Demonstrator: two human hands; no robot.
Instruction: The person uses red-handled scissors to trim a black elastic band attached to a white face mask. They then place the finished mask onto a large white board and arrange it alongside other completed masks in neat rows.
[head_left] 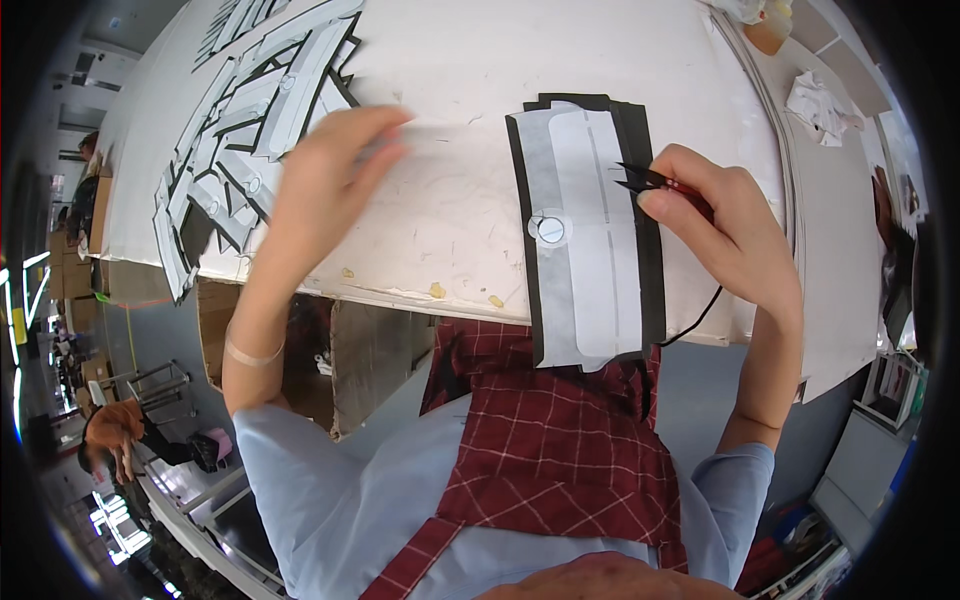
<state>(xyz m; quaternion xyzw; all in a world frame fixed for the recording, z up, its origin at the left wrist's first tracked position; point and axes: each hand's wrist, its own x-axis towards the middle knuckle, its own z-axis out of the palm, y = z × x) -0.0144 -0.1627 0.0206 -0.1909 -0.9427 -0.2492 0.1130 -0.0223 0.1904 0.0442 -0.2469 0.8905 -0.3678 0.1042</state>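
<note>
Just left of the right hand (730,235) gripping small snips (650,181), the fabric piece (590,240); left hand (335,175) open, empty

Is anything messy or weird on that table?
The black-and-white fabric piece hangs over the table edge. Little crumbs dot that edge, and the cut pieces lie in a jumbled heap at the far left.

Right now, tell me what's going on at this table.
A person at a white worktable holds small red-handled thread snips in the right hand, blades at the right edge of a black-and-white fabric piece that overhangs the table's near edge. The left hand rests flat on the table, near a pile of similar cut pieces at the far left.
</note>
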